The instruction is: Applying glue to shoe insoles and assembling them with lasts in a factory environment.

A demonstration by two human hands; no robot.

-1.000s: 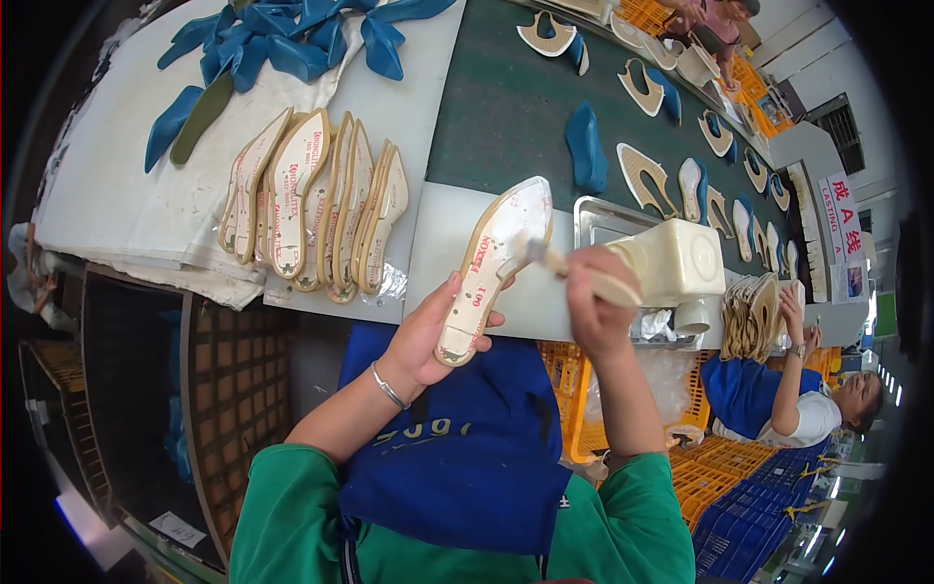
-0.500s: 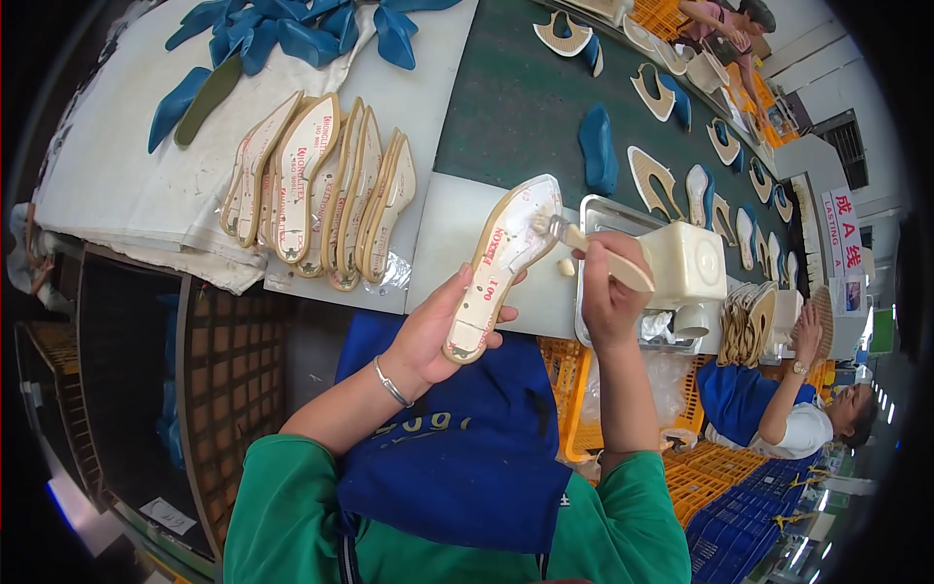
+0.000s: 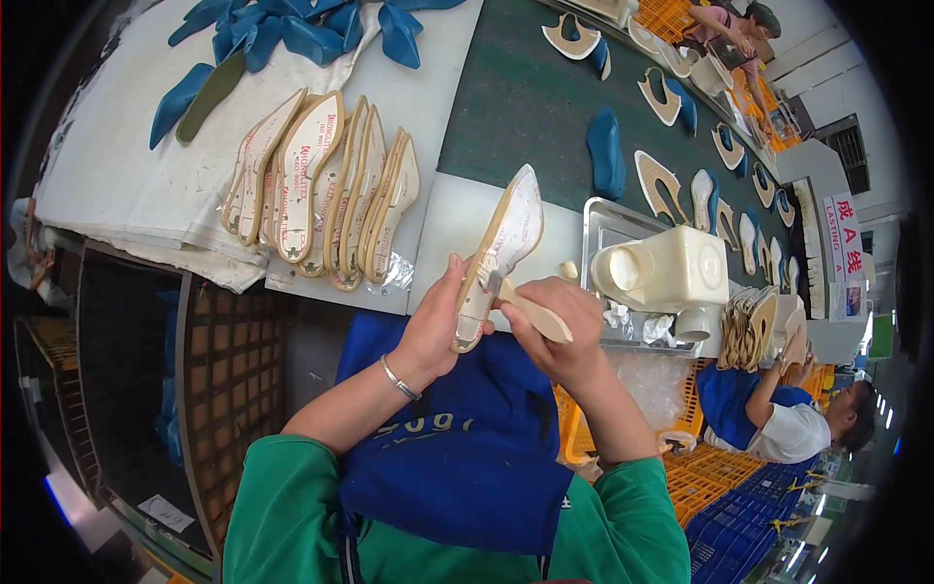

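A single cream insole (image 3: 498, 255) is held up over the near edge of the bench, heel end gripped in the closed left hand (image 3: 440, 326) and toe pointing up and away. A brush with a pale wooden handle (image 3: 530, 310) is clasped in the closed right hand (image 3: 564, 336), its tip laid against the lower half of the insole, so the brushing is judged to be under way on this piece and not yet finished. Just beyond, a cream plastic jug (image 3: 671, 268) lies in a metal tray (image 3: 595, 229). To the left, a row of insoles (image 3: 326, 190) is fanned on edge on white cloth; whether these are brushed or waiting cannot be told. Blue shoe pieces (image 3: 282, 34) are heaped farther back, and more soles (image 3: 662, 180) are spread along the green belt (image 3: 525, 107). Compared with half a second ago, the insole is held more upright and the brush tip has been drawn down from near the toe toward the heel; the fanned row is unchanged.
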